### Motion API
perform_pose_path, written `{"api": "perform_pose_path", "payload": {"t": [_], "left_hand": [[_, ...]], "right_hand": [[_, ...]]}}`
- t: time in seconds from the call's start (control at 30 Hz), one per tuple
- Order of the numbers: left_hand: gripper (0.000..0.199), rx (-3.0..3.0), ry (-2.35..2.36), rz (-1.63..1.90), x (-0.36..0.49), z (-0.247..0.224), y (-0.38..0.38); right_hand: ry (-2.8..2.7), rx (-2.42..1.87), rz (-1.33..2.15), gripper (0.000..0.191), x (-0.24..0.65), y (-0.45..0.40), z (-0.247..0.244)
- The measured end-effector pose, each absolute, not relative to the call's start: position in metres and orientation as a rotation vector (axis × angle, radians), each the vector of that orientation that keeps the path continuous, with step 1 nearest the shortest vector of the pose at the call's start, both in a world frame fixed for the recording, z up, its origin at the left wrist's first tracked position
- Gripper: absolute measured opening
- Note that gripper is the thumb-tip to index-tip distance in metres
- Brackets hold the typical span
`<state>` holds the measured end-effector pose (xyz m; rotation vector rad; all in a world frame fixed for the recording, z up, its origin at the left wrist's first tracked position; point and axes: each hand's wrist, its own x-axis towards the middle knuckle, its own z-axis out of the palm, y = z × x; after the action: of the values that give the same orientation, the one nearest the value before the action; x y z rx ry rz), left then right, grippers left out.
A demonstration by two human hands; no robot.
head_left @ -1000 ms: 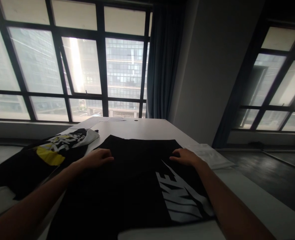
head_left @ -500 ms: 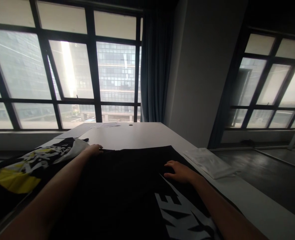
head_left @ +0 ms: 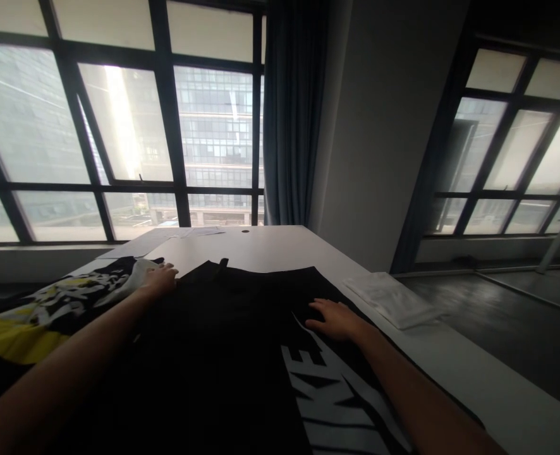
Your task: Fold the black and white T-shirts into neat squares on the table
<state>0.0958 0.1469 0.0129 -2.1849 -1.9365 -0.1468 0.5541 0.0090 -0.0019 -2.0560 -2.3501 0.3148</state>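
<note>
A black garment [head_left: 204, 354] with large white "NIKE" lettering and a swoosh lies spread over the table in front of me. Its exact kind I cannot tell. A small dark tab stands up at its far edge. My right hand [head_left: 334, 319] rests on the garment's right part, beside the lettering, palm down with fingers stretched. Past the garment's far left side is my left hand [head_left: 160, 279], fingers apart, over the white part of a second black garment [head_left: 78, 294] with yellow and white print. Whether it touches that cloth is unclear.
The white table [head_left: 280, 249] runs toward the windows, with papers [head_left: 189, 232] at its far left and a round hole near the far end. A folded white cloth or bag [head_left: 394, 300] lies along the right edge. A pillar [head_left: 379, 139] and blue curtain [head_left: 292, 126] stand behind.
My left hand has shifted left, off the black garment's far edge. That edge now shows a peak and a tab. My right hand stays on the garment. The view has tilted slightly.
</note>
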Motion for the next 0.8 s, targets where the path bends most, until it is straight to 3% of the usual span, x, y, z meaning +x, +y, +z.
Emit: {"api": "perform_pose_path", "payload": {"t": [0.17, 0.27, 0.33, 0.43, 0.67, 0.8], "left_hand": [[0.055, -2.562, -1.801, -0.073, 0.118, -0.007, 0.100], [0.078, -2.724, -1.780, 0.063, 0.118, -0.025, 0.060], [0.082, -2.727, -1.815, 0.119, 0.113, -0.036, 0.046], [0.076, -2.690, -1.850, 0.087, 0.107, -0.043, 0.053], [0.059, -2.321, -1.784, -0.201, 0.117, -0.019, 0.109], [0.049, -2.340, -1.759, -0.165, 0.115, -0.016, 0.091]], "right_hand": [[-2.273, -2.252, 0.322, 0.076, 0.557, -0.001, 0.009], [-2.299, -2.178, 0.426, 0.079, 0.556, -0.012, 0.019], [-2.344, -2.110, 0.555, 0.082, 0.552, -0.016, 0.022], [-2.359, -2.122, 0.598, 0.082, 0.544, -0.009, 0.015], [-2.272, -1.952, 0.176, 0.055, 0.548, 0.023, -0.009], [-2.346, -1.847, 0.320, 0.057, 0.565, 0.020, -0.010]]}}
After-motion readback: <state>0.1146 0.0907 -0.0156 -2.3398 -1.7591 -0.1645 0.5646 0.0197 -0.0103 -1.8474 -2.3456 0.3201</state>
